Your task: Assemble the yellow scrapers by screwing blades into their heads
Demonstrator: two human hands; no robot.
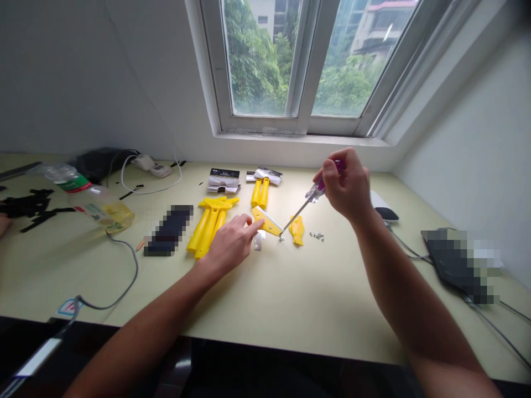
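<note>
– Currently, hands?
– Left hand [232, 237] half-curled, index on yellow blade plate [269, 223], mid-desk [290, 304], grip unclear; right hand [347, 182] wrapped round screwdriver [314, 192], tip at plate's corner.
– Progress?
– Seemingly partway: screws [318, 236] lie loose, second yellow piece [297, 230] apart.

Right hand [348, 185] grips a screwdriver [316, 191], handle uppermost, shaft slanting down to the right end of a yellow blade-edged plate [269, 225]; tip contact unclear. Left hand [230, 240] touches the plate's left part. Yellow handles [204, 235] lie left; a yellow piece [297, 230] and small screws [317, 236], right. Bottle [108, 209] at far left, tilted.
</note>
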